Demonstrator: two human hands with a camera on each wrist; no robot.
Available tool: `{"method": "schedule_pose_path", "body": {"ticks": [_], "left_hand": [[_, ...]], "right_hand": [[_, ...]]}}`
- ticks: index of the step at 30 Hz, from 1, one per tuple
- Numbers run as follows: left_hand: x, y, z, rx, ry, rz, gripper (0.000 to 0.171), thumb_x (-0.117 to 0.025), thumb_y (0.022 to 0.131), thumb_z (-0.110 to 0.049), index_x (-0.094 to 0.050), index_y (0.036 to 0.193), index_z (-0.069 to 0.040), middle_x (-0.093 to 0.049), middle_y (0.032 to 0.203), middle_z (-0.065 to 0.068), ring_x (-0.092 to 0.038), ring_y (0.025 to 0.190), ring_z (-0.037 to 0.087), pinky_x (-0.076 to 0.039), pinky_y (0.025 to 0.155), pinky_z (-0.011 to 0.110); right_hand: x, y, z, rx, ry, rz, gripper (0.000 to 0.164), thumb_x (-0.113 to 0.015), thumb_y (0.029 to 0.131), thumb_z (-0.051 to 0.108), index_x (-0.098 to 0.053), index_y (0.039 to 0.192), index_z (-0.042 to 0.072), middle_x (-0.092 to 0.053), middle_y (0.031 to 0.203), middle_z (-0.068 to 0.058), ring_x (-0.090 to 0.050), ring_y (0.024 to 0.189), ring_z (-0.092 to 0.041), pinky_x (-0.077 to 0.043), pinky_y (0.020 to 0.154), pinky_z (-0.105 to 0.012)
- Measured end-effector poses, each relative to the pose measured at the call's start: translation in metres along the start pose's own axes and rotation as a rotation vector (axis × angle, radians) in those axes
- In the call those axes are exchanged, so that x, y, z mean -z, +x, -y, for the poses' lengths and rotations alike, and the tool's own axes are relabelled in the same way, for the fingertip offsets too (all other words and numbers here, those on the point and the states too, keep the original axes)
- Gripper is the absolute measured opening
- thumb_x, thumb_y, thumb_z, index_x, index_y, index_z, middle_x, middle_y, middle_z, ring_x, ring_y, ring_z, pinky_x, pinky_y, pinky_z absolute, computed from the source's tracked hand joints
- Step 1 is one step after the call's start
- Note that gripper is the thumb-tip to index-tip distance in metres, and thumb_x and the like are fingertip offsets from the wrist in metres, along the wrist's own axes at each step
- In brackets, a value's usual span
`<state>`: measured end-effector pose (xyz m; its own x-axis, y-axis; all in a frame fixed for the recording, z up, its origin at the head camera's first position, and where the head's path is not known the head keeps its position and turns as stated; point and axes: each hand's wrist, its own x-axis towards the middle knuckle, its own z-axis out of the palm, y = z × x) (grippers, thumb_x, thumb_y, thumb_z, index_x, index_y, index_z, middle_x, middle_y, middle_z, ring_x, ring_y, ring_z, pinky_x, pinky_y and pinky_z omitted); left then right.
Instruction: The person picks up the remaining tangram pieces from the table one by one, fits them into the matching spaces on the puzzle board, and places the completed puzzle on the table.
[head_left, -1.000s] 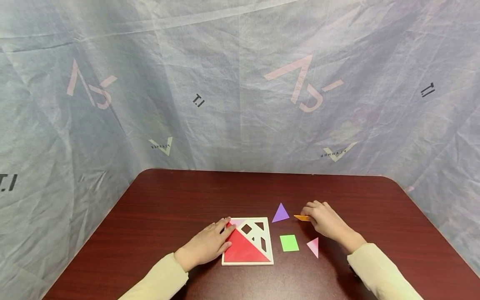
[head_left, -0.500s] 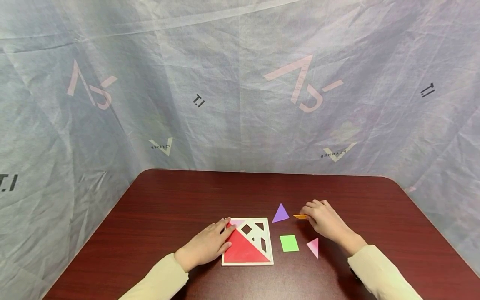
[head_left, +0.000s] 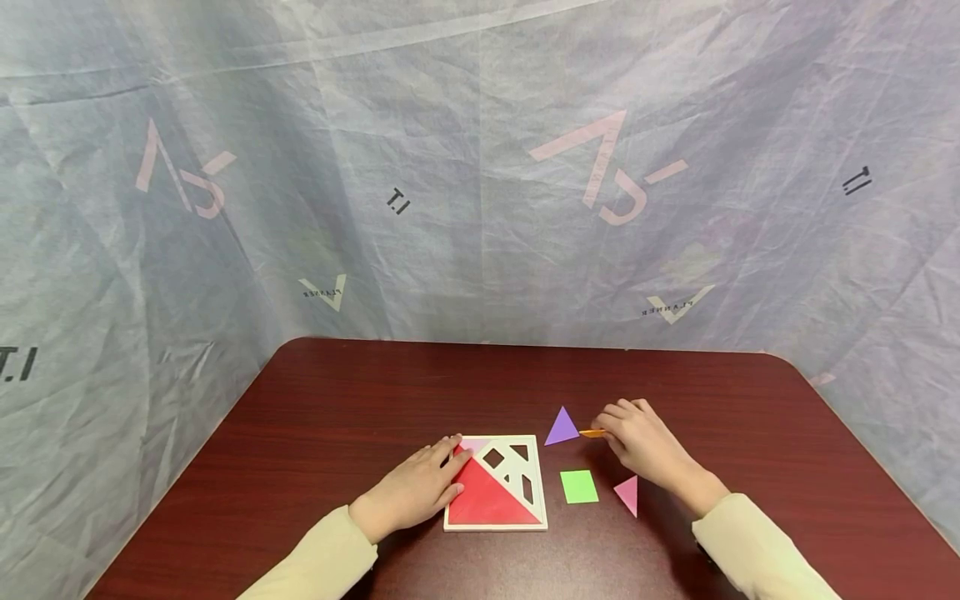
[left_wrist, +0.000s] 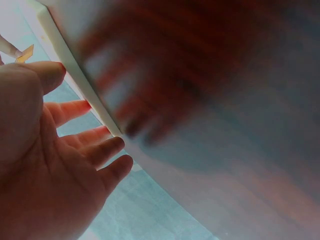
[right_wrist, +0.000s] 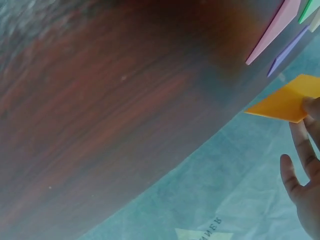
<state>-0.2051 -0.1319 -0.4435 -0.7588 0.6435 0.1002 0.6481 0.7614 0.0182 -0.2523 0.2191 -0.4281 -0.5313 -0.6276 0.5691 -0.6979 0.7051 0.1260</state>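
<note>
A white square tangram tray [head_left: 495, 527] lies on the table with a large red triangle [head_left: 489, 497] and a pink piece [head_left: 476, 444] set in it. My left hand [head_left: 411, 487] rests along the tray's left side, fingers extended over its rim and the pieces. In the left wrist view, those fingertips reach the tray's pale edge [left_wrist: 75, 70]. Right of the tray, my right hand [head_left: 647, 447] pinches an orange tangram piece [right_wrist: 282, 100] between thumb and fingers. In the head view it appears nearly edge-on, its tip beside the purple triangle [head_left: 562, 428].
A green square [head_left: 579, 487] lies just right of the tray, and a small pink triangle [head_left: 628, 495] lies farther right, near the right forearm. Several cut-outs show in the tray's upper right half. Grey printed cloth [head_left: 480, 208] hangs behind the dark red table [head_left: 360, 392].
My right hand has shifted slightly left with the orange piece, which has tilted more edge-on and come up to the purple triangle. The left hand and tray stay put.
</note>
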Motion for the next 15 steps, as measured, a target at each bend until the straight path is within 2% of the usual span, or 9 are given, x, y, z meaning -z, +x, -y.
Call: {"method": "schedule_pose_path", "body": {"ticks": [15], "left_hand": [[0.002,0.000,0.000,-0.002,-0.004,0.004,0.047,-0.049,0.093,-0.030,-0.046,0.134,-0.007,-0.040,0.140,0.019,-0.043,0.127,0.031,-0.039,0.102,0.043]], "right_hand": [[-0.002,0.010,0.013,0.074,0.011,-0.067,0.021,-0.072,0.065,0.001,-0.064,0.079,0.013,-0.059,0.075,0.005,-0.055,0.074,-0.014,-0.040,0.071,-0.035]]}}
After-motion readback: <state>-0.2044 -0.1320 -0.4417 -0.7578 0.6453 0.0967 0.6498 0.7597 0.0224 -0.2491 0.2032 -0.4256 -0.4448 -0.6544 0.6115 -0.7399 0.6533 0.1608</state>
